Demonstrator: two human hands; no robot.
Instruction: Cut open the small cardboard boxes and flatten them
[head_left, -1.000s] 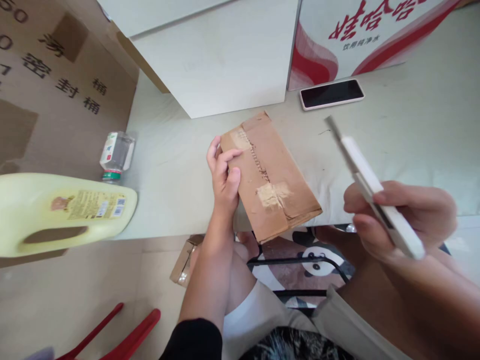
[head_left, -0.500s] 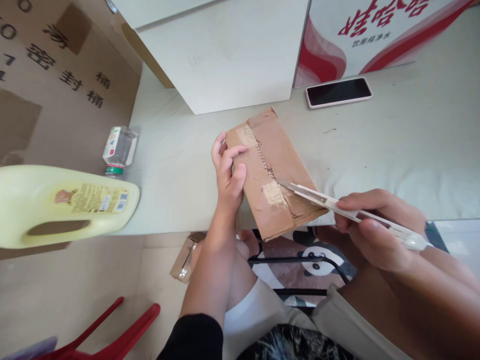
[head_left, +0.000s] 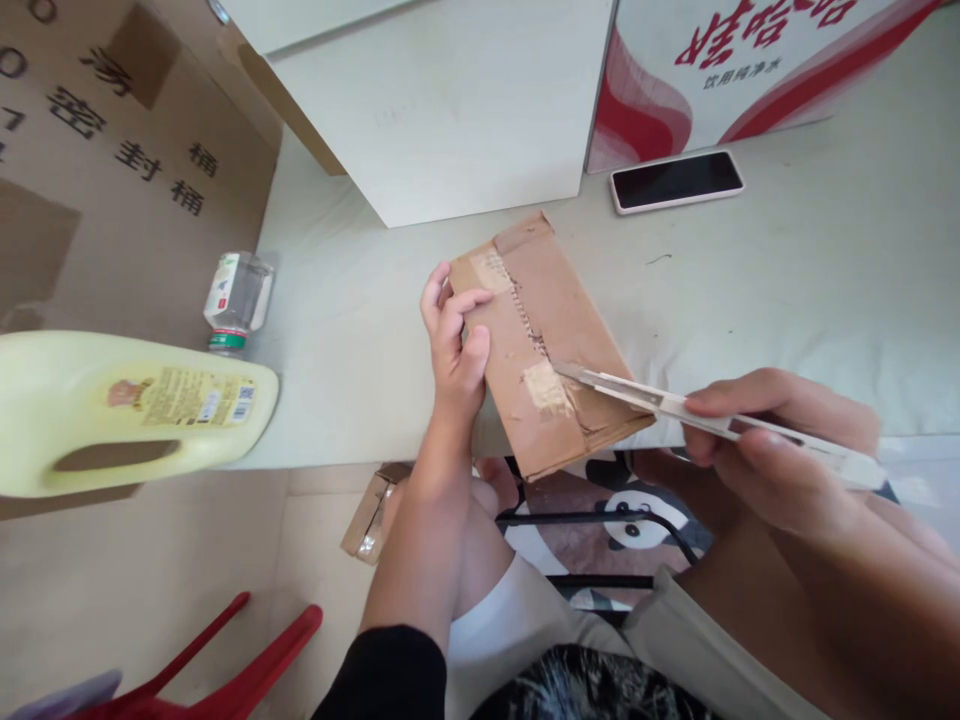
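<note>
A flat brown cardboard box (head_left: 577, 310) lies tilted at the near edge of the covered table, one corner jutting over it. My left hand (head_left: 459, 335) grips its left side, fingers bent over the edge and thumb on top. A ragged, torn seam runs along the top face, with pale scuffed patches beside it. In my right hand (head_left: 780, 440) is a white utility knife (head_left: 697, 415), held along its handle. Its blade is out, and the tip rests at the seam near the lower pale patch. Whether the tip goes into the cardboard I cannot tell.
Behind the box stand a white carton (head_left: 465, 120) and a red-and-white carton (head_left: 720, 90), with a phone (head_left: 677, 182) in front. To the left are a large brown carton (head_left: 142, 250), a clear bottle (head_left: 238, 300) and a yellow jug (head_left: 217, 450). A red chair (head_left: 277, 655) stands below.
My right hand and the knife's handle have moved right and slightly up, while the blade tip stays at nearly the same spot on the seam. The left hand and box hold still.
</note>
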